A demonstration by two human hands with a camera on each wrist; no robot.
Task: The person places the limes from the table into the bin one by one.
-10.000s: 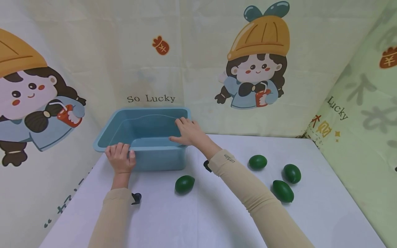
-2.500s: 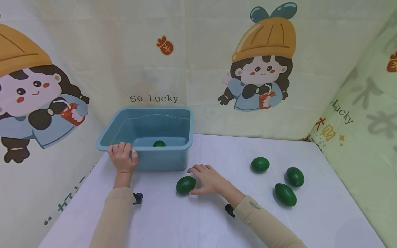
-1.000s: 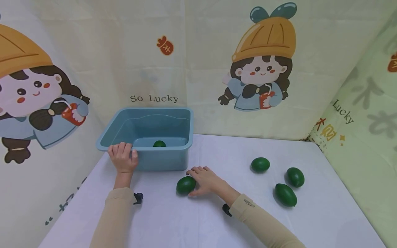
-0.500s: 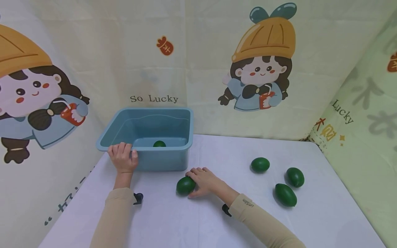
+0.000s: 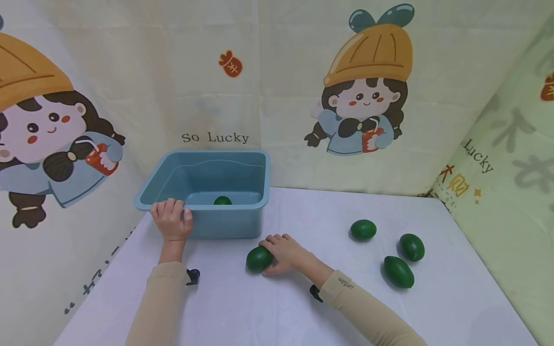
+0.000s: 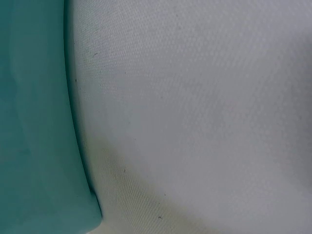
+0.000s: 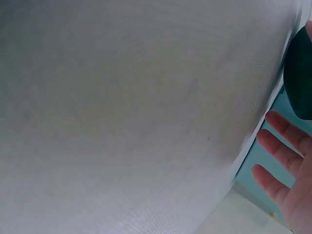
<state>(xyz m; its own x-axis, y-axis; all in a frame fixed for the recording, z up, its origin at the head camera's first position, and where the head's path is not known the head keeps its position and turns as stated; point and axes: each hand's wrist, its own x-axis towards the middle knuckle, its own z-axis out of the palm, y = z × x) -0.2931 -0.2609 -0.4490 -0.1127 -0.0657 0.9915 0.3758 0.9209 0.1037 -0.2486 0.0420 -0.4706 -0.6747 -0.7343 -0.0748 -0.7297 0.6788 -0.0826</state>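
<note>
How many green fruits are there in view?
5: one fruit in the bin, partly hidden; one at the right hand; three on the table, farther right. The bin's front wall may hide more.

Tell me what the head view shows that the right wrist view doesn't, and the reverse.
Only the head view: the left hand on the blue tub, a green fruit inside it, three more fruits at right.
Only the right wrist view: the palm side of three fingers of the right hand.
Both: that hand, the fruit it grips, the tub, the white tabletop.
</note>
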